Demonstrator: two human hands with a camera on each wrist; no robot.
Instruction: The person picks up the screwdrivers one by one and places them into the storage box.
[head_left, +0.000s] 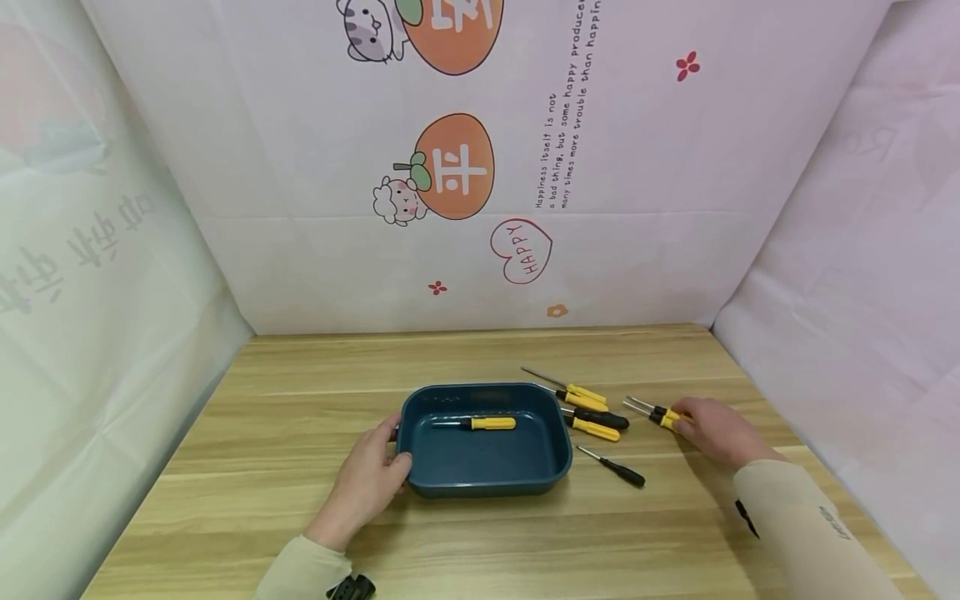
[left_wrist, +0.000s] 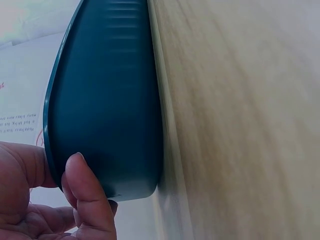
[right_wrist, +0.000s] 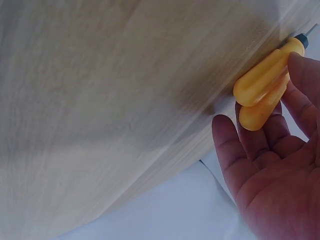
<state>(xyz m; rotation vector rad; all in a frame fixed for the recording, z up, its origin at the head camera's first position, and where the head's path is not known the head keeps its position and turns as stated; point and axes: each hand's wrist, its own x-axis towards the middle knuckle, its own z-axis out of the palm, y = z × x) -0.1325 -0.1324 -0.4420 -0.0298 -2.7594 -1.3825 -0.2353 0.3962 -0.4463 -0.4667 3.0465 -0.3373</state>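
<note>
My left hand [head_left: 367, 479] grips the left end of a dark blue rectangular baking dish [head_left: 483, 486], thumb against its outer wall in the left wrist view. Inside the dish lies one yellow-handled screwdriver [head_left: 492, 423], shaft towards the left. Out to the right, my right hand [head_left: 720, 429] pinches two yellow-handled screwdrivers [head_left: 660, 415] side by side, their shafts aimed left. The right wrist view has the thumb on these yellow handles [right_wrist: 260, 80] and the other fingers beneath, close to the tabletop.
Right of the dish lie several loose screwdrivers: yellow-handled ones [head_left: 596, 430], a thick black-handled one [head_left: 607, 418] and a small black one [head_left: 626, 474] nearer me. The wooden table [head_left: 315, 375] is bordered by a printed white sheet [head_left: 337, 275] behind and at both sides.
</note>
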